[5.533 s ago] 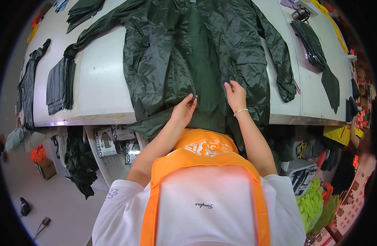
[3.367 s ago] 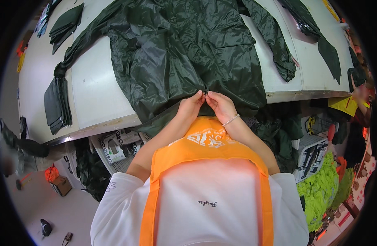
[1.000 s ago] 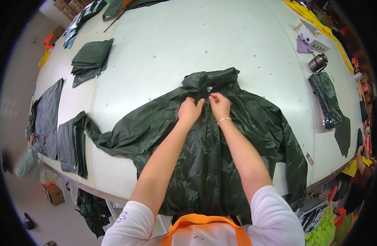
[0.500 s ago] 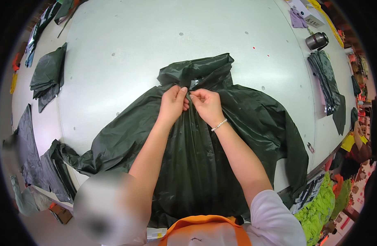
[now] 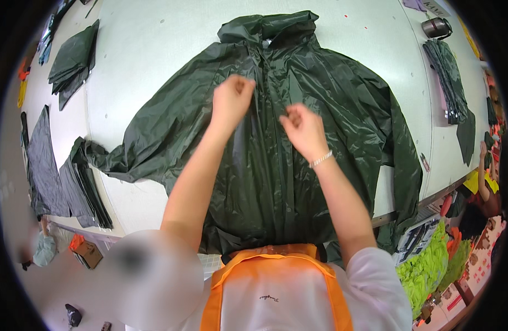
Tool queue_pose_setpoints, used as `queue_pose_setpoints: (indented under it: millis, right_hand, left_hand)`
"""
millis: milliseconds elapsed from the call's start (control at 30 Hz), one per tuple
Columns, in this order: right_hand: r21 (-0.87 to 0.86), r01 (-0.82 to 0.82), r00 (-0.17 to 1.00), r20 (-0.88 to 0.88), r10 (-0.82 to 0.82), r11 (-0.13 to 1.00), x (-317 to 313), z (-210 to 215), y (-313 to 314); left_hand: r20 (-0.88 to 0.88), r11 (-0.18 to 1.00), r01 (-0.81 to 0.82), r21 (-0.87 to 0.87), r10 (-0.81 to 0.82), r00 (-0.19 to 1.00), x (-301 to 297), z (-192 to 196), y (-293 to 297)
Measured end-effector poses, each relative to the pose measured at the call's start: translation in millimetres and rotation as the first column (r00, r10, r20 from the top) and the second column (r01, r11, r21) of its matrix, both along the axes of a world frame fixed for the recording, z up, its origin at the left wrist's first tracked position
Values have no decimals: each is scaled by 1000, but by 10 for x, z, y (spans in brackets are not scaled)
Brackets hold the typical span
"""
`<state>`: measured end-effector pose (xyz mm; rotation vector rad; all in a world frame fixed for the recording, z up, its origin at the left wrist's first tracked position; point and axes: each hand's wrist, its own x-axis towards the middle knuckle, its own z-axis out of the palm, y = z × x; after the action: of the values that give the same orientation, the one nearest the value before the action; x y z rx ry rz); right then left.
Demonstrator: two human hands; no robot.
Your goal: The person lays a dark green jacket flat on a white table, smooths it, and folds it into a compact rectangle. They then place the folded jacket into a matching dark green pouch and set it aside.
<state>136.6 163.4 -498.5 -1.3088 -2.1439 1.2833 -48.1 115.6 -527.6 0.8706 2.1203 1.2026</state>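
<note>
A dark green raincoat [image 5: 331, 165] lies front side up with its hood toward the far side and its sleeves spread out. Over the upper chest, just left of the front placket [image 5: 273, 127], is my left hand [image 5: 232, 102], its fingers curled in and slightly blurred. My right hand [image 5: 305, 129] hovers lower, on the right side of the placket, with thumb and fingers loosely closed. No cloth shows gripped in either hand. A pale label sits inside the collar [image 5: 266, 42]. The raincoat's hem reaches the orange apron at my waist.
Folded dark green garments lie on the white table [image 5: 171, 33] at far left [image 5: 74, 60] and right [image 5: 447, 83]. A dark metal flask [image 5: 436, 27] stands far right. Small snips [image 5: 424, 161] lie beside the right sleeve. Lime-green cloth [image 5: 425, 267] is piled near right. Another person's arm [image 5: 483, 171] shows at the right rim.
Both my hands have left the collar and come down the front, moving apart. The raincoat now appears higher in view, its front more fully visible.
</note>
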Motion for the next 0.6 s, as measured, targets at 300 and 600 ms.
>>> queue_pose_setpoints:
  millis: [300,600]
  right_hand:
    - [-253,236,933,-211,-292,938,246,-90,-574]
    - [-34,38,970,-241,-45,999,82,-53,-621]
  left_hand:
    - [-23,883,315,-347,-344,939,469,231,-446]
    - [484,979,202,-16,-169,858,541,198,-594]
